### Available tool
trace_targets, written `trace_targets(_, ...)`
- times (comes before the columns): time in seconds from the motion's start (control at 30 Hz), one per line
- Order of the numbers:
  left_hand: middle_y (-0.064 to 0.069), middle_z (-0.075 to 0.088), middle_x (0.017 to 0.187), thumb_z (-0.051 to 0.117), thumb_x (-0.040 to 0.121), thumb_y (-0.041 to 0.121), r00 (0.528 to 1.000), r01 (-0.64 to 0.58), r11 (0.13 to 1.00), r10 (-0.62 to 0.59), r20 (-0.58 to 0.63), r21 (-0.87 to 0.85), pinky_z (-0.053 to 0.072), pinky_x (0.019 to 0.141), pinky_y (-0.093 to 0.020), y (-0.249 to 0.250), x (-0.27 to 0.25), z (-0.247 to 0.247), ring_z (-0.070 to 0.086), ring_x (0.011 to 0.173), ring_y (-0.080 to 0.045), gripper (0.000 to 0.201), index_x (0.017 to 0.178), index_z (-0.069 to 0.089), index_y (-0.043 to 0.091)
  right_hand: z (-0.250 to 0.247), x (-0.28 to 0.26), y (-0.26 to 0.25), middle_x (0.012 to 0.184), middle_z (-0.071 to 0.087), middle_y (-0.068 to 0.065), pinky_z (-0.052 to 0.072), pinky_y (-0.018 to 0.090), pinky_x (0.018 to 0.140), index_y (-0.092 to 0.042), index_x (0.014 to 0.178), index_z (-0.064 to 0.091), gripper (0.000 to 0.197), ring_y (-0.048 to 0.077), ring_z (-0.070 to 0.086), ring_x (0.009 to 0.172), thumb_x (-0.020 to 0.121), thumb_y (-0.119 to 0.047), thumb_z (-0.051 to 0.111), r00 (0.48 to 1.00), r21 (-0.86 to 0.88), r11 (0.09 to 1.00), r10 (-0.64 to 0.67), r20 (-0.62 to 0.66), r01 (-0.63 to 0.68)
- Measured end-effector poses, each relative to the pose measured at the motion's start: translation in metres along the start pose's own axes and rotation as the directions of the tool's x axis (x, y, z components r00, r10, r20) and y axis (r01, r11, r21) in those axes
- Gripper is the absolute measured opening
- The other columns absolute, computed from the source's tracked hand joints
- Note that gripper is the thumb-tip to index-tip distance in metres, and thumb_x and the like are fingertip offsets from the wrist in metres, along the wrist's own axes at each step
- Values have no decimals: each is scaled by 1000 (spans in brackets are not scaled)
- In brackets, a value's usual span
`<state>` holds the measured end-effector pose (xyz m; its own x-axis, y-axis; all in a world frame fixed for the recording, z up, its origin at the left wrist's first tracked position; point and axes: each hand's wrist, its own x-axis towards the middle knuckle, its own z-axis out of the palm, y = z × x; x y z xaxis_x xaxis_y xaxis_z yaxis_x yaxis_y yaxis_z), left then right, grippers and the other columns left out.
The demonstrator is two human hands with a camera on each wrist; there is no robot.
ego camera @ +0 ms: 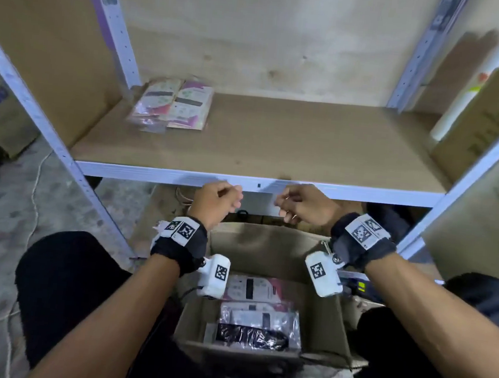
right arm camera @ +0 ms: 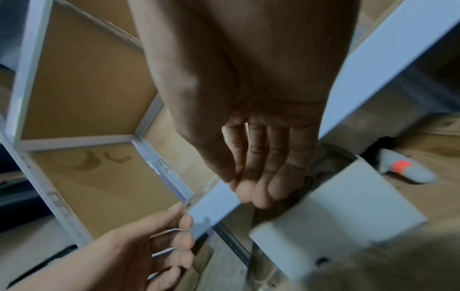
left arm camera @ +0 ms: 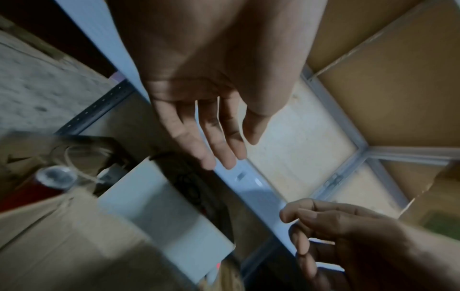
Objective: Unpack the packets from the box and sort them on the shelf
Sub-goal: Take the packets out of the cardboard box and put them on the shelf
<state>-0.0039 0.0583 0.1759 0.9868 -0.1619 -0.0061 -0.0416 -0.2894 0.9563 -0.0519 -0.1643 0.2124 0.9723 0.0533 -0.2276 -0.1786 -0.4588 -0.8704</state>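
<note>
An open cardboard box [ego camera: 323, 324] stands on the floor between my knees, with several plastic-wrapped packets [ego camera: 257, 320] inside. Two stacks of pink-and-white packets [ego camera: 172, 103] lie at the back left of the brown shelf board [ego camera: 277, 142]. My left hand [ego camera: 230, 199] and right hand [ego camera: 286, 207] hover side by side over the box, just in front of the shelf's white front rail [ego camera: 152, 175]. Both are empty with loosely curled fingers. In the wrist views the left hand [left arm camera: 219, 141] and the right hand [right arm camera: 259, 181] hold nothing.
A white paper roll [ego camera: 477, 89] and a tall cardboard carton [ego camera: 492, 120] stand at the shelf's right end. A cardboard panel [ego camera: 42, 47] closes the left side. Under the shelf lie a white box [left arm camera: 161, 212], cables, a red can [left arm camera: 49, 185] and a grey tool [right arm camera: 403, 169].
</note>
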Motion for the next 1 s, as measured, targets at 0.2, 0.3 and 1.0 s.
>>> trace_targets(0.2, -4, 73, 69, 56, 94, 26, 971, 143, 968, -177, 160, 204, 51, 64, -26, -69, -16, 39, 61, 55, -12, 27, 73, 70, 16, 25, -6, 73, 76, 69, 1, 56, 25, 59, -16, 88, 64, 10, 11, 65, 61, 97, -16, 60, 989, -203, 972, 133, 68, -117)
trace_targets(0.3, 0, 71, 66, 59, 94, 26, 933, 217, 930, -288, 218, 298, 54, 68, -30, -97, -16, 55, 62, 55, -13, 27, 71, 69, 17, 43, 0, 101, 89, 70, 6, 54, 24, 63, -17, 87, 64, 13, 17, 66, 70, 96, -10, 58, 979, -271, 951, 179, 100, -147)
trace_targets(1.0, -16, 67, 121, 49, 99, 26, 666, 318, 606, -690, 283, 729, 48, 96, -32, -203, -20, 91, 61, 112, -34, 35, 108, 72, 2, 185, 46, 242, 117, 64, 22, 51, 36, 79, 2, 115, 62, 27, 35, 65, 104, 93, -10, 52, 756, -748, 663, 493, 431, -7)
